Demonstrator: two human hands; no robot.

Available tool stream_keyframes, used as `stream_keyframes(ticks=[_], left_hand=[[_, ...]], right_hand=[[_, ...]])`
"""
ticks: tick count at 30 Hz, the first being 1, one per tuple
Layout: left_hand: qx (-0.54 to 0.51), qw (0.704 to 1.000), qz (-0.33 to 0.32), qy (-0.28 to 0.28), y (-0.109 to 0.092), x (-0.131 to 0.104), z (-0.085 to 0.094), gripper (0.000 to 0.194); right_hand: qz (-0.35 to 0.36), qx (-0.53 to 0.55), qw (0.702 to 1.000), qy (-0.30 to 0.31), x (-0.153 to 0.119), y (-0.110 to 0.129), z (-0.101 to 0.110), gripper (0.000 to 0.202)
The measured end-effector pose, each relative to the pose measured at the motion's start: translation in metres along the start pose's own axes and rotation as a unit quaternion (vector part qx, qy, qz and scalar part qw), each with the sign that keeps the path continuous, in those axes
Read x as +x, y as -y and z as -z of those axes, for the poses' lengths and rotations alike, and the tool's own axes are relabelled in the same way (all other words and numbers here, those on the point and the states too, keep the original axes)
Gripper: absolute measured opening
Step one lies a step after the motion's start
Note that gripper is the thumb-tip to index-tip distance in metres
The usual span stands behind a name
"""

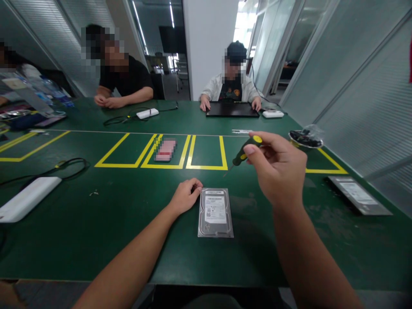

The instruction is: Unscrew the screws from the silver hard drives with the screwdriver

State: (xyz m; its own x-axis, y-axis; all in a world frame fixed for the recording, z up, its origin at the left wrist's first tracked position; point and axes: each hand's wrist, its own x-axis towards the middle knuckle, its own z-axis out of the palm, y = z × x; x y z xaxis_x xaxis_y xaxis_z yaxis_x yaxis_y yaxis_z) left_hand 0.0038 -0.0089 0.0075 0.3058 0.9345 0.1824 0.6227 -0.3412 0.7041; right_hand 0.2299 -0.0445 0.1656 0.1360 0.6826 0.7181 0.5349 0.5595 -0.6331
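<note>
A silver hard drive [215, 212] with a white label lies flat on the green table [128, 240], in front of the camera. At its upper left corner is my left hand [186, 195], its fingers curled and pressed together; whatever they may pinch is too small to make out. My right hand [280, 165] is raised above the table to the right, closed around a green and yellow screwdriver [243, 151]. The screwdriver's thin tip points down and left, above and beyond the drive's far right corner.
A second drive [360, 195] lies at the right, below a bowl of dark items [305, 138]. A white power strip [30, 199] with a cable is at the left. Yellow tape frames and a pink object [165, 150] lie ahead. Across sit people, one holding a black panel [232, 109].
</note>
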Motion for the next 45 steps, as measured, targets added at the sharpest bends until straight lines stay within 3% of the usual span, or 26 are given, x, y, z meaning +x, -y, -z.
stream_keyframes(ticks=[12,17,27,39,45], left_hand=[[0.008,1.0,-0.009,0.0,0.004,0.001,0.0,0.012],[0.003,1.0,-0.005,-0.002,0.005,0.001,-0.001,0.012],[0.017,0.999,-0.035,0.007,0.005,0.001,0.001,0.017],[0.012,0.998,-0.058,0.015,0.006,0.002,0.001,0.021],[-0.003,0.999,-0.049,0.013,0.006,0.002,0.0,0.018]], right_hand=[[-0.017,0.029,0.99,0.134,-0.004,-0.016,-0.027,0.025],[-0.05,0.035,0.988,0.14,-0.004,-0.024,-0.038,0.024],[-0.008,-0.004,0.986,0.165,-0.008,-0.032,-0.049,0.021],[-0.066,0.067,0.977,0.19,-0.009,-0.032,-0.044,0.027],[-0.055,0.063,0.981,0.176,-0.01,-0.032,-0.045,0.026]])
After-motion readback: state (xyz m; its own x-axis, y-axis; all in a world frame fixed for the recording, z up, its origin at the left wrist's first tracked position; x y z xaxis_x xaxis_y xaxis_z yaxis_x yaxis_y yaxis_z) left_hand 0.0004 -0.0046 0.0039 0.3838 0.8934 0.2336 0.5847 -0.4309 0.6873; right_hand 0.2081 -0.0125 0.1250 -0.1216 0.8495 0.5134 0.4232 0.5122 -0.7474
